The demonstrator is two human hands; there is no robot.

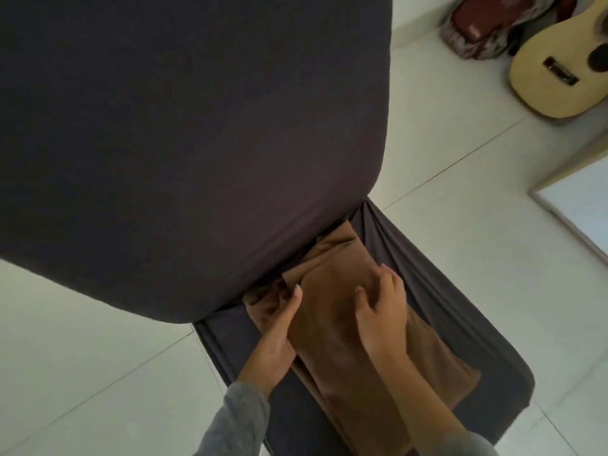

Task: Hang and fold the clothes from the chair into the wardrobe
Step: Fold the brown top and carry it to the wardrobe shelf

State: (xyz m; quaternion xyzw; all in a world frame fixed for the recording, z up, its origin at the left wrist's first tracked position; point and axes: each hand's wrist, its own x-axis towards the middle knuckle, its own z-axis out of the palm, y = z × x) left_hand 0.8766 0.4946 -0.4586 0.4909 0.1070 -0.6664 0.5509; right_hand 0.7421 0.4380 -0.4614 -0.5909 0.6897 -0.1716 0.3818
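A brown garment (332,350) lies lengthwise on the seat of a chair (460,307) covered in dark grey fabric. The chair's tall back (184,133) fills the upper left of the head view. My left hand (276,330) grips a folded edge of the brown garment at its left side, thumb on top. My right hand (381,311) rests flat on the garment's middle with its fingers spread. Both forearms reach in from the bottom, in grey sleeves. The garment's near end runs out of view at the bottom edge.
Pale floor tiles (98,373) surround the chair. An acoustic guitar (559,70) leans at the top right beside a dark red and patterned bag (487,24). A light wooden frame edge (572,212) stands at the right.
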